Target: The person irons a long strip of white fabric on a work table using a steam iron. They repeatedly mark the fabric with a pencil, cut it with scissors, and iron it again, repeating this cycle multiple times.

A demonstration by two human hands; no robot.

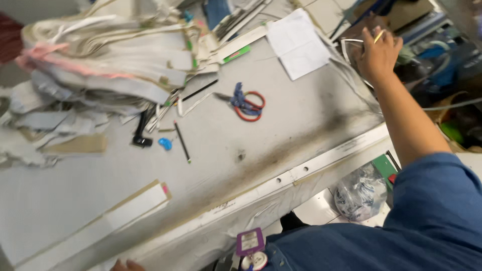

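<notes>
We see the right hand (377, 52) stretched out past the far corner of the grey table (281, 125), its fingers curled around a thin yellow stick (379, 35) that pokes up between them; whether it is a pencil or something else is too small to tell. The hand rests against a clear plastic piece (351, 50) at the table's edge. The arm runs back to a blue sleeve (437, 200).

Of the left hand (126, 265) only some fingertips show at the near edge of the table, touching its rim; we cannot tell whether the hand is open or closed.

Just beside those fingertips, on the table, lies a long white strip with brown backing (100, 223). Near the middle of the table sit scissors with red handles (247, 104) wrapped in blue cloth. Towards the table's far left lies a black pencil (182, 142), with a small blue piece (165, 144) and a black tool (141, 131) just beside it. Behind them a big heap of cut white and grey material (100, 55) covers the table's far side. A white folded sheet (297, 44) lies at the far edge, near the right hand. A white perforated rail (301, 170) runs along the table's near edge. Below that edge hang a purple badge (250, 242) and a crumpled clear bag (360, 193).
</notes>
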